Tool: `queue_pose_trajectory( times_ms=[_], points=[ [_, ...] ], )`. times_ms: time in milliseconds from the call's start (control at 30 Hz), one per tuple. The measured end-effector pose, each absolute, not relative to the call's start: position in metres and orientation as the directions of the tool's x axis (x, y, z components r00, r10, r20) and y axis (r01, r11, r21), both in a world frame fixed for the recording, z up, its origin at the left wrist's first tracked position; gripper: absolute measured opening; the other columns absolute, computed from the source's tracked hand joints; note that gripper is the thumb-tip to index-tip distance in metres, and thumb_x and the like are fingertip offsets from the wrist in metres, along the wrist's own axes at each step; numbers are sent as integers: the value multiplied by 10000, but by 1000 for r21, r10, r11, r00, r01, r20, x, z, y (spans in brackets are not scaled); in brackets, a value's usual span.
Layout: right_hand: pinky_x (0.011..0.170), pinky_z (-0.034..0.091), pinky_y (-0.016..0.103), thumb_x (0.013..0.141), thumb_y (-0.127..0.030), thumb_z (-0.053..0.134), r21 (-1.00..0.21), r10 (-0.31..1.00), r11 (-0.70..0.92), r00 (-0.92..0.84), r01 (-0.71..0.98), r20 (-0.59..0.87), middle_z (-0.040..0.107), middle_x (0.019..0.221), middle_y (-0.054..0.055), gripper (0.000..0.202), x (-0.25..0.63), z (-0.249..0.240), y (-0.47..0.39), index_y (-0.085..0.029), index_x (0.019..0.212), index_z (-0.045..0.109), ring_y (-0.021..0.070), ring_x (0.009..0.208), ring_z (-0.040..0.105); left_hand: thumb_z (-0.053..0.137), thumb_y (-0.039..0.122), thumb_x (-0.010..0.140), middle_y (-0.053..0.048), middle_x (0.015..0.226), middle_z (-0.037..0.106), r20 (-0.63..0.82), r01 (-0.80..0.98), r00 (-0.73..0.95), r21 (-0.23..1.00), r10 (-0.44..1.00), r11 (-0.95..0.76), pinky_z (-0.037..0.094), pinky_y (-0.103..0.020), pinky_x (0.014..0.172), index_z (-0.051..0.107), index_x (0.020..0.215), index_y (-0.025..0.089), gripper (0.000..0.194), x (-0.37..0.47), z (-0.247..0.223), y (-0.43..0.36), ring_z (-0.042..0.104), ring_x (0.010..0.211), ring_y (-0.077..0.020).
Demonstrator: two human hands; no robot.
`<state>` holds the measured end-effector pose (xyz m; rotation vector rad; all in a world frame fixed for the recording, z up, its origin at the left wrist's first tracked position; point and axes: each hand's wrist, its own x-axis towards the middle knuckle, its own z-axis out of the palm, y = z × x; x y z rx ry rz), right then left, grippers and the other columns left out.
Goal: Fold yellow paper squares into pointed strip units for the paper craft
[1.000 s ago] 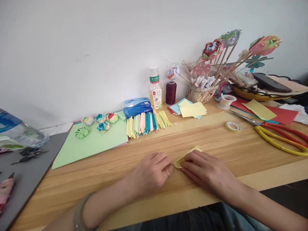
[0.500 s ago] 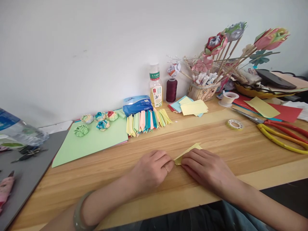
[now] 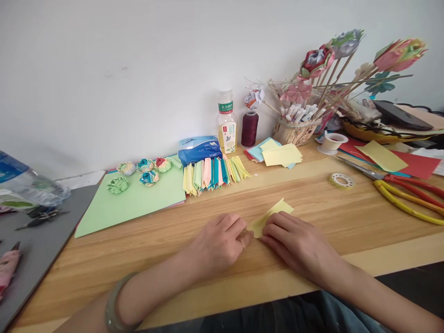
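Between my hands, on the wooden table (image 3: 156, 245), is a piece of yellow paper (image 3: 268, 217) with a folded edge that stands up slightly. My left hand (image 3: 224, 240), wearing a ring, pinches its near left corner between thumb and fingers. Curled over the right part of the paper, my right hand (image 3: 296, 240) presses and grips it; the thumb is mostly hidden. Beyond my hands lies a row of folded paper strips (image 3: 211, 173) in yellow, green, pink and blue. Flat yellow paper pieces (image 3: 282, 155) rest on blue and red ones farther back.
Folded paper flowers (image 3: 149, 178) sit on green sheets (image 3: 138, 203) at the left. A tissue pack (image 3: 199, 149), bottle (image 3: 227, 125) and thread spool (image 3: 249, 128) stand by the wall. Tape (image 3: 342, 180), scissors (image 3: 385, 178) and a marker basket (image 3: 296, 129) are at the right.
The yellow paper's folded flap has lifted and opened wider, showing more of its surface. Both hands stay at its near edge with only small finger shifts. The view has shifted slightly.
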<state>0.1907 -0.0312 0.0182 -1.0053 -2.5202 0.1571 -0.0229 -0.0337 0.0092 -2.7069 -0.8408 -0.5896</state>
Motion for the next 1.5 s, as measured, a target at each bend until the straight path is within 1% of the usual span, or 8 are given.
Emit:
queue_pose_trajectory(
  times_ms=[100, 200, 400, 800, 1133, 1267, 1367, 1500],
  points=[
    [599, 418, 278, 925, -220, 419, -365, 732, 680, -614, 636, 294, 544, 743, 40, 213, 191, 17, -30, -184, 757, 545, 167, 698, 522, 448, 137, 931, -42, 860, 580, 450, 539, 779, -122, 438, -833, 454, -288, 724, 593, 823, 137, 181, -23, 12, -33, 519, 860, -171],
    [597, 427, 277, 905, -196, 444, -416, 766, 641, -579, 646, 281, 550, 749, 36, 177, 191, 16, -27, -187, 758, 542, 168, 698, 535, 467, 121, 922, -33, 829, 591, 469, 519, 779, -107, 417, -848, 449, -287, 733, 603, 788, 131, 191, -23, 14, -33, 514, 847, -167],
    [549, 409, 275, 873, -163, 475, -392, 798, 600, -557, 698, 229, 551, 725, 28, 161, 190, 17, -21, -184, 725, 534, 164, 637, 537, 466, 119, 925, -27, 830, 604, 461, 519, 780, -99, 423, -849, 446, -287, 721, 614, 790, 128, 200, -22, 17, -33, 508, 827, -158],
    [585, 426, 309, 915, -168, 394, -329, 786, 618, -573, 715, 231, 522, 746, 54, 213, 186, 13, -23, -166, 726, 493, 189, 670, 524, 457, 118, 927, -21, 808, 624, 505, 510, 767, -105, 396, -854, 453, -281, 717, 615, 739, 129, 246, -21, 16, -30, 537, 824, -152],
    [607, 429, 303, 910, -166, 405, -355, 792, 610, -557, 708, 249, 513, 750, 40, 187, 186, 6, -24, -179, 737, 473, 184, 691, 512, 331, 94, 953, -61, 837, 637, 447, 510, 783, -64, 432, -858, 445, -291, 730, 628, 885, 97, 305, -22, 20, -33, 542, 856, -174],
    [612, 430, 303, 901, -171, 421, -357, 797, 604, -544, 712, 263, 511, 751, 35, 168, 186, 4, -25, -185, 740, 470, 184, 695, 507, 354, 117, 956, -50, 811, 624, 462, 548, 755, -55, 465, -835, 455, -290, 727, 619, 968, 98, 266, -17, 19, -35, 536, 851, -174],
    [631, 435, 306, 888, -155, 434, -389, 816, 577, -518, 718, 256, 523, 774, 36, 130, 186, 2, -25, -185, 768, 476, 187, 725, 518, 402, 155, 954, -46, 858, 621, 478, 571, 737, -60, 479, -819, 464, -286, 733, 628, 957, 119, 229, -15, 16, -36, 530, 878, -177],
    [642, 441, 303, 873, -119, 426, -452, 833, 549, -500, 703, 234, 535, 795, 38, 122, 185, 2, -24, -188, 784, 474, 182, 740, 524, 370, 164, 964, -46, 906, 617, 458, 574, 735, -25, 500, -819, 474, -299, 737, 637, 947, 137, 270, -15, 13, -37, 516, 901, -191]
  ],
)
